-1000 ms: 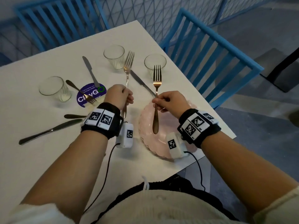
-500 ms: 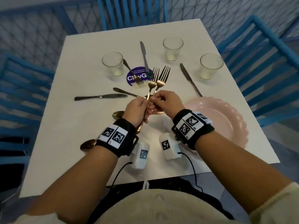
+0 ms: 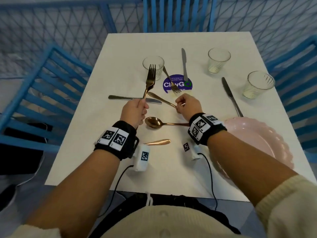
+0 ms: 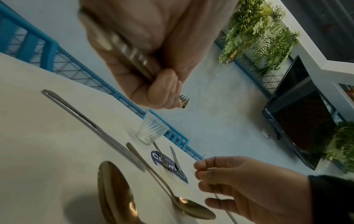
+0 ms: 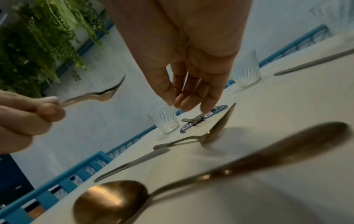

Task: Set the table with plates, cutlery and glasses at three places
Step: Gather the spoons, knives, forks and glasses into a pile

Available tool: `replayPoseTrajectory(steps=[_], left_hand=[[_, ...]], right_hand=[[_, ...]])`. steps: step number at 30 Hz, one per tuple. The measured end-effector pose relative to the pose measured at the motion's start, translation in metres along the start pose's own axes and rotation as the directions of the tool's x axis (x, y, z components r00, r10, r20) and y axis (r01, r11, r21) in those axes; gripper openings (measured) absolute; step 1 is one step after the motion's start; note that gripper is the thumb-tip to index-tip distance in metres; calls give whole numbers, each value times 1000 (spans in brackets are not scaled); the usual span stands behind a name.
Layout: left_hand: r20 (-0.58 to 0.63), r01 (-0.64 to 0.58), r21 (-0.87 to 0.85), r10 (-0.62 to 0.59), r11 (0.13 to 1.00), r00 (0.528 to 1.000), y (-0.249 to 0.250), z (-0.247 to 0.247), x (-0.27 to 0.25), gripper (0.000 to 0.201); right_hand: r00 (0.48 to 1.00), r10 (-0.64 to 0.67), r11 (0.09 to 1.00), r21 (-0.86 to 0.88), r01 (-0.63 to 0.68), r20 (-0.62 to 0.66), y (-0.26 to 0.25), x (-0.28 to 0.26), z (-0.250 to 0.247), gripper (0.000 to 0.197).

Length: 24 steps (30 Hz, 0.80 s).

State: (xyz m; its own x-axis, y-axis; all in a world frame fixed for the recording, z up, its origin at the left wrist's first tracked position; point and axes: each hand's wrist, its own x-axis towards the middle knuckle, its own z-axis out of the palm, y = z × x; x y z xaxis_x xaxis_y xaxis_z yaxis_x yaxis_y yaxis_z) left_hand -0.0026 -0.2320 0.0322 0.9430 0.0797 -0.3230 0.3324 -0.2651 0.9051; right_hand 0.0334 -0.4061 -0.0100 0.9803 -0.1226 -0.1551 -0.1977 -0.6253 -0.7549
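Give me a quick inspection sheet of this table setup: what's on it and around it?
Surface: white table with a round purple sticker near its middle.
Job's things: one pink plate, three glasses, three knives, spoons and a spare fork lying loose.
Clutter: nothing seen.
Hands: left hand grips a gold fork, raised; right hand holds nothing, fingers loosely curled.
Cables: black cables run from both wrist cameras off the near edge.
Surroundings: blue chairs, mesh fence, hanging plants.
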Motion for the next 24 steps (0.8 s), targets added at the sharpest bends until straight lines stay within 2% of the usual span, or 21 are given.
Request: replayPoseTrajectory(steps=[4, 7, 10, 15, 19, 24], left_hand=[[10, -19, 1, 19, 1000, 1000, 6, -9, 12, 35], [34, -40, 24, 40, 999, 999, 12, -16, 27, 36], [41, -55, 53, 53, 997, 998, 16, -25, 47, 37], [49, -55, 82, 51, 995, 997, 19, -38, 82, 37], [85, -71, 136, 60, 988, 995, 15, -44, 103, 36], [121, -136, 236, 110, 962, 987, 10, -44, 117, 30]], right_hand=[[996, -83, 970, -226, 83, 8, -17, 42, 6, 25], [990, -119, 915, -379, 138, 74, -33, 76, 13, 31], [987, -55, 852, -508, 126, 152, -44, 109, 18, 37], [988, 59, 767, -641, 45, 140, -52, 150, 31, 37], [976, 153, 707, -707, 1, 153, -46, 171, 45, 47], [944, 294, 665, -742, -88, 151, -52, 185, 40, 34]])
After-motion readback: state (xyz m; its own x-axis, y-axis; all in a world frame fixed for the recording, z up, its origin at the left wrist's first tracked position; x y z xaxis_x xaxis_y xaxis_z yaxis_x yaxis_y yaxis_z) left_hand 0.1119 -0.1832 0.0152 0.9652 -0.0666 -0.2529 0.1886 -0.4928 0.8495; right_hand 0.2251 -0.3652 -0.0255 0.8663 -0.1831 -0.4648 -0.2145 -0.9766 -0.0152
